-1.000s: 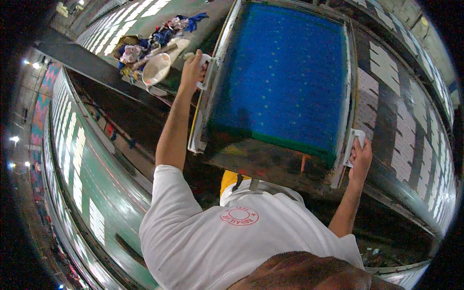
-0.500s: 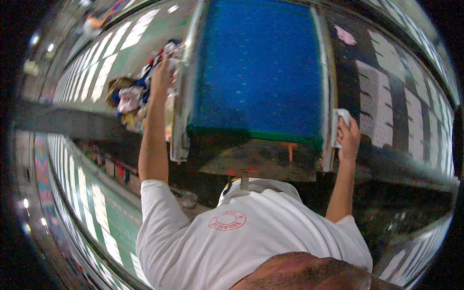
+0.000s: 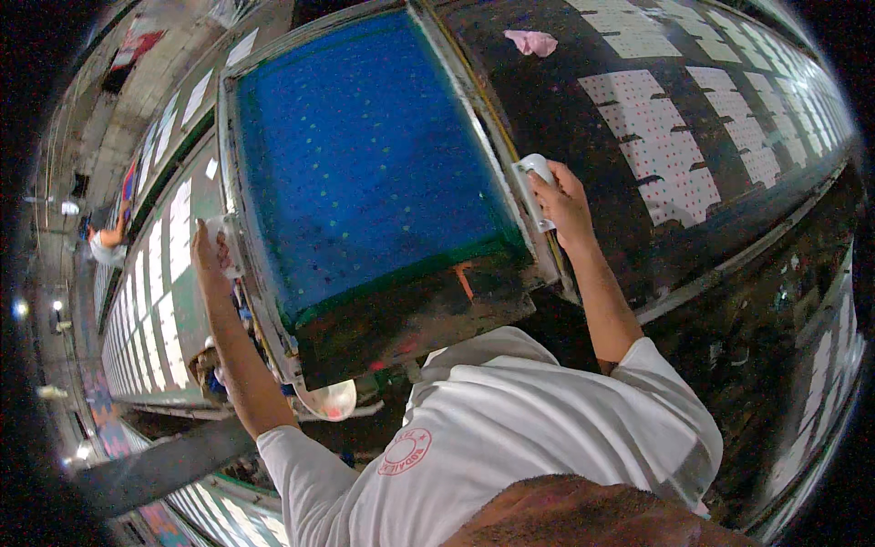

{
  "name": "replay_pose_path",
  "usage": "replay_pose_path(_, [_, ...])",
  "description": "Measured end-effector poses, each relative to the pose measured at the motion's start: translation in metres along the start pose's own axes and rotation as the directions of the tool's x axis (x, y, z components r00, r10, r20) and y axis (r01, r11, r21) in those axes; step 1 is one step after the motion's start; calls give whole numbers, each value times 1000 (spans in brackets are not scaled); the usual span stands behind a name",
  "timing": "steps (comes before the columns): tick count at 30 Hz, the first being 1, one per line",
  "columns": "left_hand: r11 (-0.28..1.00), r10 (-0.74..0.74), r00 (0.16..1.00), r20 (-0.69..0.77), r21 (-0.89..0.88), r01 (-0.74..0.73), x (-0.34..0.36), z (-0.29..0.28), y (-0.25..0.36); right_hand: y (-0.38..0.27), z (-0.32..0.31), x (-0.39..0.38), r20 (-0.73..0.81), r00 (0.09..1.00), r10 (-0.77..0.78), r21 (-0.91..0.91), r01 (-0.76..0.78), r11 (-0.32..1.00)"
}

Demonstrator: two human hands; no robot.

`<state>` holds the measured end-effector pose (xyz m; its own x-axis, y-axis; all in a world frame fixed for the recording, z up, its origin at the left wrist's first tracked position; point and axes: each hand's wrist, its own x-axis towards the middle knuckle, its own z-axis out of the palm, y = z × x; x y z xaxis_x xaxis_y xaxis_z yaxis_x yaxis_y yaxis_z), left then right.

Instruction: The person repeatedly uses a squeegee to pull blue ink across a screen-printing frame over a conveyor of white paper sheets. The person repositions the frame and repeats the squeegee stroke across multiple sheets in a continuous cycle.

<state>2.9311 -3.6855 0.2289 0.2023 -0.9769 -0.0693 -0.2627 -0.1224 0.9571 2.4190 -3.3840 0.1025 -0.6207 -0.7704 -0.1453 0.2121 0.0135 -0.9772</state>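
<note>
A large printing screen (image 3: 365, 155) with blue mesh and a pale frame lies tilted before me, its near end towards my body. My right hand (image 3: 571, 208) is closed around a white handle (image 3: 536, 173) on the screen's right edge. On the opposite edge, my left hand (image 3: 210, 255) grips a second whitish handle (image 3: 230, 244), its fingers curled over it. A dark, stained board (image 3: 410, 319) sticks out at the near end of the screen, with red and orange marks on it.
White fabric pieces with red dots (image 3: 656, 137) lie in rows on the dark table at right, near a crumpled pink cloth (image 3: 530, 42). At lower left are a pale bowl (image 3: 328, 399) and a partly hidden cloth heap (image 3: 211, 374). Another person (image 3: 109, 244) stands far left.
The screen has turned counterclockwise in view and sits further left, both hands still at its sides. More dotted pieces show at right; my left arm now covers much of the cloth heap.
</note>
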Motion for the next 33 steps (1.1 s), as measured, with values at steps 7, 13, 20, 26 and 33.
replay_pose_path(7, [999,33,999,8,-10,-33,105,63,49,-22,48,130,-15,998,-55,-54,54,997])
replay_pose_path(13, [992,34,998,-47,122,-28,217,109,33,-42,65,202,-79,978,-194,-207,174,963])
replay_pose_path(20, [1000,9,981,196,-16,-6,291,236,48,-41,62,258,-214,959,-188,-168,153,974])
replay_pose_path(26, [1000,15,947,321,-22,-8,366,344,70,-37,65,310,-368,882,-294,-293,191,937])
replay_pose_path(33, [999,-28,903,428,28,18,470,452,87,-45,100,374,-538,818,-204,-294,45,955])
